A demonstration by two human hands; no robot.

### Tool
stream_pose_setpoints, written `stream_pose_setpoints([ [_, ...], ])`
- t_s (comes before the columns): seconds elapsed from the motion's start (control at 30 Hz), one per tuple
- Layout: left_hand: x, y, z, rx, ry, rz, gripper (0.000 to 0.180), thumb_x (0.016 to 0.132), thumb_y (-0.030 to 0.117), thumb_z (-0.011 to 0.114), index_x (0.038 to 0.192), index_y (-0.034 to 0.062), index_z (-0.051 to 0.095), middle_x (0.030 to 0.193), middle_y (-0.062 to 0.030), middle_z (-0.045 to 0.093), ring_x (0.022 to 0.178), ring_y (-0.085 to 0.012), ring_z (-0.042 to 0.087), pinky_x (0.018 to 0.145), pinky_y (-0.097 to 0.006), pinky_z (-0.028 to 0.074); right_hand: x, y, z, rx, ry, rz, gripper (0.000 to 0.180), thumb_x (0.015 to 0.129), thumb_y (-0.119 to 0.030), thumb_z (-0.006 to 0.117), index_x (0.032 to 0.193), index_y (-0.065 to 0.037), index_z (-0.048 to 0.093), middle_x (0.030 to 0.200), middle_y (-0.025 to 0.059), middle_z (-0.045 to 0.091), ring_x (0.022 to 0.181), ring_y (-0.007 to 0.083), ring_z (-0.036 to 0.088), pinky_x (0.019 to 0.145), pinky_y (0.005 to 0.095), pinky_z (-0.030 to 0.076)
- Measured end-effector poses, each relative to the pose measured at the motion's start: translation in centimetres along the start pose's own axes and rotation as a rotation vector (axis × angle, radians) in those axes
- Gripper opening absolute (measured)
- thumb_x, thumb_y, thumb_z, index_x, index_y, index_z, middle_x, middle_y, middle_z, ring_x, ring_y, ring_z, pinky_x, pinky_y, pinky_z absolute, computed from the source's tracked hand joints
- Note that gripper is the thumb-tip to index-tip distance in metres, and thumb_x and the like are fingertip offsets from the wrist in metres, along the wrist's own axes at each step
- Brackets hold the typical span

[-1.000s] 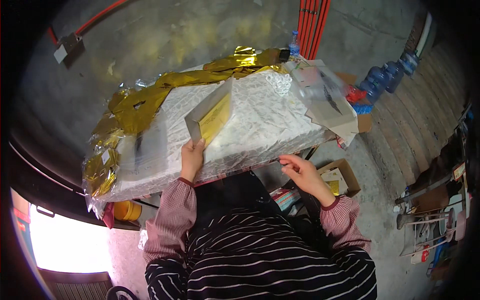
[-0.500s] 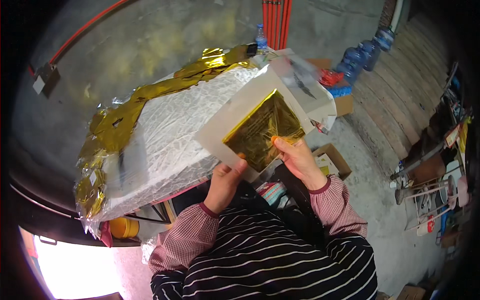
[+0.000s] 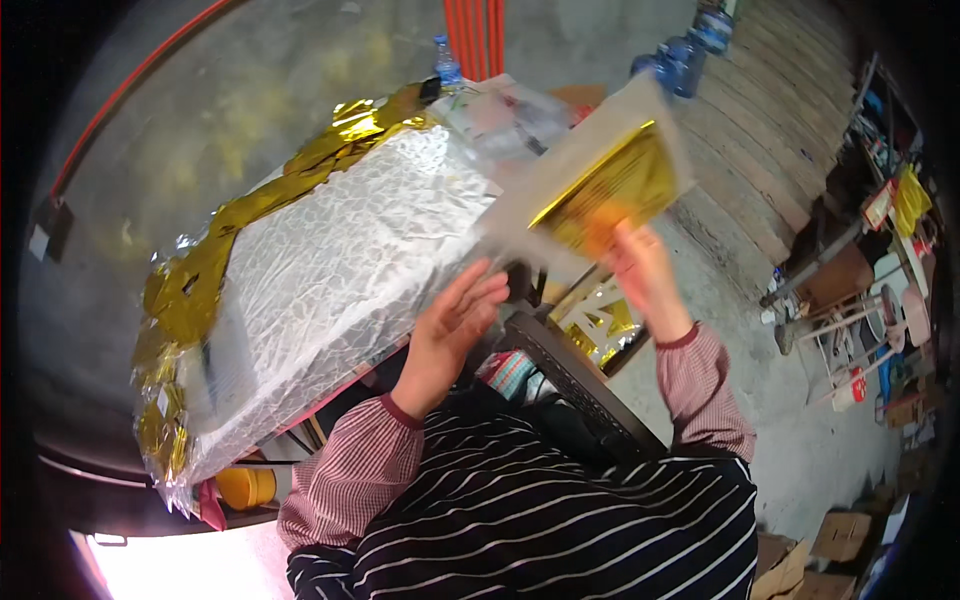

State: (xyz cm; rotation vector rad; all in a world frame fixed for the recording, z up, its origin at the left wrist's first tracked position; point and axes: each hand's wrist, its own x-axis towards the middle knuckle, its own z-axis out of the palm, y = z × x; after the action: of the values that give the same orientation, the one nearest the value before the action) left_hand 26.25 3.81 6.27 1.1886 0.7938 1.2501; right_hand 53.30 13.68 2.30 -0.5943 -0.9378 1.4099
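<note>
Gold foil on a pale card (image 3: 600,185) is pinched in your right hand (image 3: 640,270), raised off the bench (image 3: 330,290) to its right. Your left hand (image 3: 455,320) hangs spread wide and empty near the bench's near edge, just left of the card. The card looks lifted clear; crinkled silver sheeting and gold foil strips (image 3: 200,290) remain spread on the bench.

I read even daylight across the scene, no hard shadows. Glare comes off the silver foil (image 3: 340,270) on the table; a blown-out white patch sits at the lower left edge. The gold sheet (image 3: 610,185) and right hand (image 3: 640,270) are motion-blurred — rim dark, straight lines bent there.
</note>
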Motion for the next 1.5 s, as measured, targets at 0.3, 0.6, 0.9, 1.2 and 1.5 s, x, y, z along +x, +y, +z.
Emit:
stream_pose_setpoints([
  [0.3, -1.6, -5.4, -3.7, 0.139, -0.064, -0.336, 0.03, 0.099, 0.017, 0.05, 0.12, -0.0038, 0.058, 0.106, -0.0127, 0.067, 0.099, -0.0187, 0.065, 0.09, -0.03, 0.05, -7.6, 8.4, -30.6, -0.184, 0.849, 0.227, 0.014, 0.092, -0.019, 0.058, 0.1, -0.008, 0.059, 0.078, 0.0046, 0.062, 0.062, 0.019, 0.062, 0.054, 0.0344, 0.056],
  [0.6, -1.8, -6.7, -4.9, 0.187, 0.006, -0.442, 0.029, 0.1, 0.016, 0.049, 0.119, -0.0028, 0.059, 0.105, -0.0117, 0.068, 0.096, -0.0185, 0.065, 0.086, -0.03, 0.051, -7.7, 16.0, -31.2, -0.282, 0.843, 0.61, 0.014, 0.092, -0.013, 0.057, 0.097, -0.001, 0.055, 0.077, 0.0094, 0.059, 0.059, 0.023, 0.06, 0.048, 0.0356, 0.054],
  [0.9, -1.5, -7.4, -4.8, 0.174, -0.027, -0.453, 0.028, 0.099, 0.014, 0.05, 0.119, -0.0042, 0.058, 0.104, -0.0124, 0.068, 0.095, -0.0185, 0.065, 0.086, -0.03, 0.051, -8.4, 21.4, -30.2, -0.128, 0.703, 0.779, 0.027, 0.096, -0.022, 0.054, 0.111, 0.0, 0.051, 0.082, 0.017, 0.064, 0.062, 0.0277, 0.066, 0.051, 0.0371, 0.057],
  [1.2, -5.1, -4.0, -7.9, 0.261, 0.127, -0.378, 0.026, 0.099, 0.007, 0.047, 0.118, -0.0051, 0.058, 0.106, -0.0131, 0.067, 0.096, -0.0191, 0.065, 0.089, -0.03, 0.05, -6.6, 20.4, -23.2, -0.365, 0.327, 0.992, 0.021, 0.096, -0.012, 0.046, 0.108, 0.001, 0.057, 0.088, 0.0142, 0.066, 0.07, 0.0226, 0.068, 0.06, 0.0345, 0.059],
  [1.5, -11.1, 2.9, -14.7, 0.469, 0.401, -0.111, 0.024, 0.098, 0.009, 0.05, 0.114, -0.0055, 0.061, 0.098, -0.0116, 0.068, 0.094, -0.0188, 0.065, 0.087, -0.03, 0.049, 3.1, 3.1, -5.5, -0.697, -0.454, 0.789, 0.028, 0.095, -0.025, 0.058, 0.098, 0.003, 0.064, 0.084, 0.0125, 0.069, 0.073, 0.0183, 0.068, 0.068, 0.0309, 0.056],
])
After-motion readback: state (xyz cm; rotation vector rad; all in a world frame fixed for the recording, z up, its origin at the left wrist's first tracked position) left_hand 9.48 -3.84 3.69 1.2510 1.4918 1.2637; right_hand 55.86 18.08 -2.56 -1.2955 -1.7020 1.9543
